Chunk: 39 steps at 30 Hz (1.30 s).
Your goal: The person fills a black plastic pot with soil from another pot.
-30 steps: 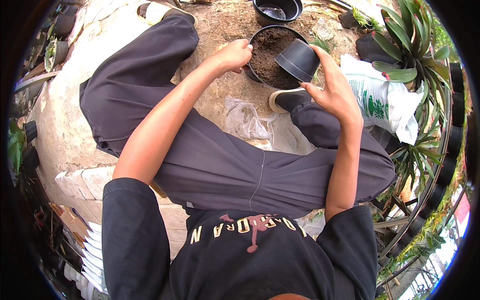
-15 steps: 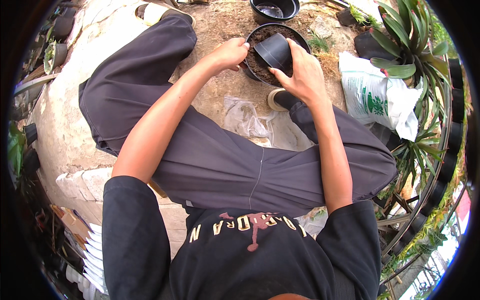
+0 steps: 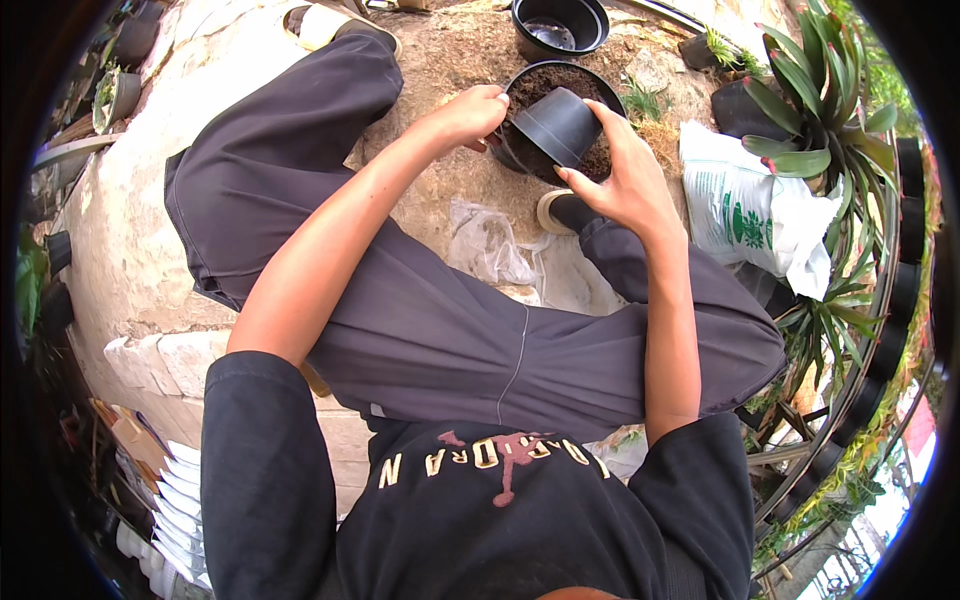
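A small black plastic pot (image 3: 556, 122) lies tipped over the dark soil (image 3: 562, 78) in a larger round black pot (image 3: 508, 158). Its mouth faces down and toward the lower left; what is inside it is hidden. My right hand (image 3: 635, 185) grips the small pot from the right, thumb near its lower edge and fingers by its base. At the larger pot's left rim, my left hand (image 3: 470, 118) is closed, its fingers curled against the edge. The fingertips of that hand are partly hidden.
Another black pot (image 3: 562, 38) stands just beyond. To the right are a white printed sack (image 3: 735, 205) and a broad-leaved plant (image 3: 815, 100). Crumpled clear plastic (image 3: 485, 240) lies between my legs. Potted plants line both sides, and a sandalled foot (image 3: 320, 28) rests at the far left.
The view has shifted slightly, so the pots sit lower in it. The small pot has turned a little in my right hand. My left hand stays at the larger pot's rim.
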{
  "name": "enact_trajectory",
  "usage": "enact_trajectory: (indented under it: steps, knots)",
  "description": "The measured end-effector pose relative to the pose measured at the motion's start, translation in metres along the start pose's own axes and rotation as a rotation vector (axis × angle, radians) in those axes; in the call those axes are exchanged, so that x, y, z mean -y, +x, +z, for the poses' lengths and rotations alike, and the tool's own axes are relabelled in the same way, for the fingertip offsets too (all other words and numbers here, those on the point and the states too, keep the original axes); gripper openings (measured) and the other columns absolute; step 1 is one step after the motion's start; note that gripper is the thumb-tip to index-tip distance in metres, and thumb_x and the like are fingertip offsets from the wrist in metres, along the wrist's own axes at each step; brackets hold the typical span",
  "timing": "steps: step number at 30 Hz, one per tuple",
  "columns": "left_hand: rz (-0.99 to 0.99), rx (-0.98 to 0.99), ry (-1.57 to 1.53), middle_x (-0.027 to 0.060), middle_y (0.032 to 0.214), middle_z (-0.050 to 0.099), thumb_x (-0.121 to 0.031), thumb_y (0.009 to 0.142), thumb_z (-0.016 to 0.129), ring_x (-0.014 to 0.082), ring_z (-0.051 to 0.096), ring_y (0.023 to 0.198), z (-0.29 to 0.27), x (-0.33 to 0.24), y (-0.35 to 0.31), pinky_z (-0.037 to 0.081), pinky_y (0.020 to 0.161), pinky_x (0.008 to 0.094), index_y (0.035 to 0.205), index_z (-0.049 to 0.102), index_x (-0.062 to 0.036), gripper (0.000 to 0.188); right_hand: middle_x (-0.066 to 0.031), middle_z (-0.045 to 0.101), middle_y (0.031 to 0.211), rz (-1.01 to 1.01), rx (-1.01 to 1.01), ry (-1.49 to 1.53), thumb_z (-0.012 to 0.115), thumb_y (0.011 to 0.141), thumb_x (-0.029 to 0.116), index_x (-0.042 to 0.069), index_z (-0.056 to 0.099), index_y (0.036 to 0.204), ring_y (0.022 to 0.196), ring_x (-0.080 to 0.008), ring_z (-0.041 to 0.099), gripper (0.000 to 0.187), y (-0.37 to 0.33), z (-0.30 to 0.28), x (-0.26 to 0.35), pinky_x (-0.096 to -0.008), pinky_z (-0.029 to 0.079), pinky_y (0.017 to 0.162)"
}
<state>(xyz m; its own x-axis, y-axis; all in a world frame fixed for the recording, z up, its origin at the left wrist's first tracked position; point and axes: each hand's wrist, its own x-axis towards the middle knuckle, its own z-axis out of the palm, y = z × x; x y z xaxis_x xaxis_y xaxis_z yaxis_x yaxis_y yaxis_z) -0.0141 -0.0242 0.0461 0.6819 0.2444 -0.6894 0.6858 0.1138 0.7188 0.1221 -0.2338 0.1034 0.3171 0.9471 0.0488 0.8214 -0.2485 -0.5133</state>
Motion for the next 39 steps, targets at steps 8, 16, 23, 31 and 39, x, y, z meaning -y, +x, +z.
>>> enact_trajectory:
  steps: [8, 16, 23, 31, 39]
  knots:
    - [0.022, -0.002, 0.038, 0.0169, 0.136, 0.059, -0.032, 0.114, 0.037, 0.0321, 0.069, 0.117, 0.0, 0.0, 0.001, 0.058, 0.103, 0.0545, 0.147, 0.05, 0.0, 0.048, -0.0183, 0.059, 0.147, -0.055, 0.048, -0.11, 0.076, 0.073, 0.016, 0.005, 0.052, 0.149, 0.138, -0.0364, 0.056, 0.08, -0.013, -0.028, 0.005, -0.0469, 0.042, 0.116]
    - [0.029, 0.0, 0.069, 0.0174, 0.134, 0.059, -0.031, 0.114, 0.036, 0.0311, 0.07, 0.114, 0.001, 0.003, 0.005, 0.059, 0.101, 0.0541, 0.146, 0.05, 0.0003, 0.047, -0.0226, 0.058, 0.147, -0.037, -0.068, -0.116, 0.073, 0.074, 0.011, 0.001, 0.049, 0.151, 0.139, -0.0402, 0.055, 0.081, -0.012, -0.04, -0.006, -0.0455, 0.041, 0.119]
    - [0.037, -0.014, 0.08, 0.0162, 0.132, 0.061, -0.032, 0.114, 0.037, 0.029, 0.073, 0.106, 0.003, 0.005, 0.009, 0.061, 0.096, 0.052, 0.149, 0.048, 0.0001, 0.049, -0.0264, 0.063, 0.136, 0.217, -0.257, 0.081, 0.085, 0.081, 0.033, -0.004, 0.051, 0.145, 0.128, -0.0406, 0.062, 0.082, -0.006, -0.015, -0.018, -0.0459, 0.047, 0.111]
    - [0.036, -0.007, 0.083, 0.017, 0.14, 0.061, -0.031, 0.113, 0.038, 0.0282, 0.073, 0.106, 0.0, 0.007, 0.009, 0.061, 0.097, 0.0514, 0.152, 0.047, -0.0017, 0.049, -0.0253, 0.065, 0.131, 0.215, -0.165, -0.114, 0.086, 0.078, 0.043, -0.003, 0.053, 0.142, 0.119, -0.0406, 0.066, 0.085, 0.009, 0.043, -0.01, -0.0487, 0.053, 0.1]
    - [0.056, 0.005, 0.101, 0.0166, 0.137, 0.062, -0.029, 0.113, 0.037, 0.0287, 0.073, 0.106, -0.002, 0.006, 0.007, 0.061, 0.095, 0.0502, 0.145, 0.05, -0.0021, 0.044, -0.0175, 0.065, 0.129, 0.21, -0.272, -0.308, 0.088, 0.076, 0.038, 0.001, 0.054, 0.142, 0.12, -0.0345, 0.065, 0.083, 0.007, 0.028, -0.014, -0.0485, 0.05, 0.099]
